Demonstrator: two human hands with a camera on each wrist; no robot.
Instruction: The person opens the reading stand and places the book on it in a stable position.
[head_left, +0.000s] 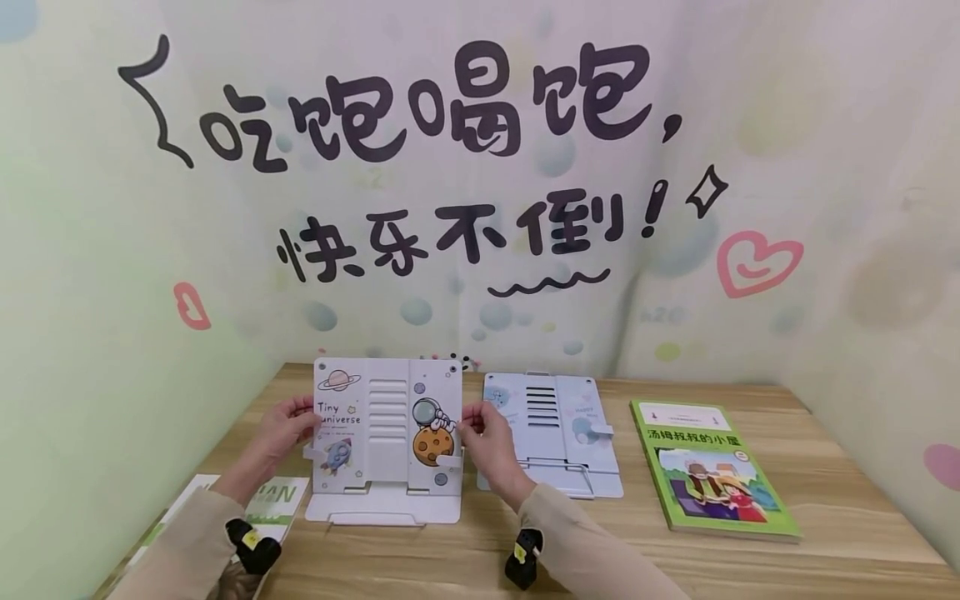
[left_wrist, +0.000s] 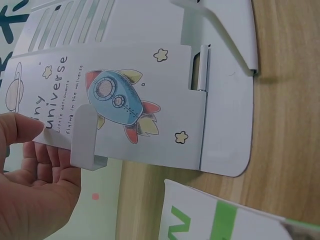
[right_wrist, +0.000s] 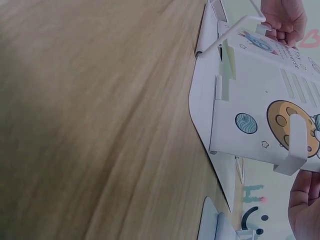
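Note:
A white metal book stand (head_left: pixel 387 458) with space drawings stands tilted up on its base plate on the table. My left hand (head_left: pixel 288 429) pinches its left edge, with the thumb on the front beside the printed words and the fingers behind the panel. In the left wrist view, a side clip (left_wrist: pixel 85 135) sticks out just by those fingers. Opposite, my right hand (head_left: pixel 489 442) grips the right edge, above another clip (right_wrist: pixel 295 142). Some of its fingers are hidden behind the panel.
A second book stand (head_left: pixel 600 450), pale blue and white, leans back just right of my right hand. Farther right lies a green-covered book (head_left: pixel 727 512). Another book (head_left: pixel 285 497), white and green, lies partly under my left forearm. A printed cloth wall (head_left: pixel 480 192) rises behind the wooden table (head_left: pixel 562 550).

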